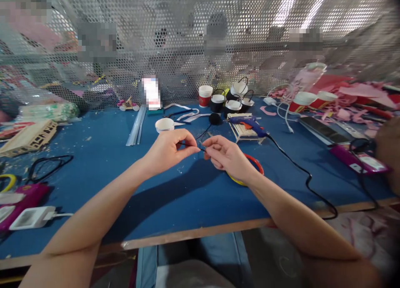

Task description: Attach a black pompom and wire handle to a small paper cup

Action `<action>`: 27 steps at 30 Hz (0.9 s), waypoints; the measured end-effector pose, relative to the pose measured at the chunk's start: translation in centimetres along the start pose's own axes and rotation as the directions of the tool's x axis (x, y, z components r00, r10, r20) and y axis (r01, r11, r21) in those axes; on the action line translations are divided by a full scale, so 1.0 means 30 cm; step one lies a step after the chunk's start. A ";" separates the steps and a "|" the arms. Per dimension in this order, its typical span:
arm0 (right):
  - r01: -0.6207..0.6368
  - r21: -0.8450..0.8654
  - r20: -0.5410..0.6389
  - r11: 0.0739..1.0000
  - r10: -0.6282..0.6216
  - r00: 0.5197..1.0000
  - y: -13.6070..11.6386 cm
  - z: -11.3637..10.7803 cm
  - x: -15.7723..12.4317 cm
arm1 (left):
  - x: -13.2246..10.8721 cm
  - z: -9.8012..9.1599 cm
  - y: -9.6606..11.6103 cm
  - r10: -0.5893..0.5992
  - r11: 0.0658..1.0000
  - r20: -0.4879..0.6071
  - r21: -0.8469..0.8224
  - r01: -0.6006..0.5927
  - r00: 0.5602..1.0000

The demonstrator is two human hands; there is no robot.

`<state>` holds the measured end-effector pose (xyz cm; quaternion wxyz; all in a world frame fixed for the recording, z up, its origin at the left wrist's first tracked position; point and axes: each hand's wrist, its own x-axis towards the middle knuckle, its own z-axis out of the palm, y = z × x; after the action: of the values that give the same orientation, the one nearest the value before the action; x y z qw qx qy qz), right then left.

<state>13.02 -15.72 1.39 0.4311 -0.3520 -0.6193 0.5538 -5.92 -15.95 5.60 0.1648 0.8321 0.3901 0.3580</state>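
Note:
Both hands are raised over the blue table, fingertips almost meeting. My left hand (171, 148) is closed in a pinch on a thin black cord (202, 150). The same cord runs across to my right hand (225, 155), also pinching, near the cord's other part. Behind the fingers, a thin black strand slants up toward a small round black piece (215, 119); whether it joins the held cord I cannot tell. A white paper cup (164, 125) stands just beyond my left hand. Red and yellow rings (258, 166) lie partly hidden under my right wrist.
A blue glue gun (250, 123) rests on a small wooden stick frame (240, 132), its cable trailing right. Several black cups with wire handles (233, 106) and a red cup (205, 96) stand behind. A phone (151, 93) leans against the metal mesh (181, 50). Purple power strips (359, 159) flank the table.

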 end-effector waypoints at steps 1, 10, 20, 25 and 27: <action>-0.017 0.018 0.001 1.000 0.017 1.000 -0.003 0.003 -0.001 | 0.000 0.001 -0.003 -0.003 1.000 0.001 -0.007 0.003 1.000; -0.066 0.118 0.018 0.991 0.064 0.998 -0.015 0.016 -0.003 | 0.004 0.003 -0.028 -0.040 0.999 -0.017 -0.018 0.039 0.999; -0.047 0.025 0.004 0.999 0.047 0.999 -0.003 0.012 -0.001 | 0.004 -0.006 -0.026 -0.042 0.999 0.018 -0.009 0.042 0.999; -0.063 -0.089 -0.036 0.994 0.060 0.998 0.010 0.010 0.001 | 0.004 0.000 -0.028 -0.028 1.000 0.016 -0.001 0.029 0.999; -0.074 -0.101 -0.049 0.992 0.070 0.996 0.014 0.010 0.003 | 0.004 0.000 -0.028 -0.028 1.000 0.026 0.001 0.028 0.999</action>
<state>12.69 -15.69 1.00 0.4061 -0.4084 -0.6240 0.5281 -6.30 -15.33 5.19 0.1747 0.8311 0.3997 0.3449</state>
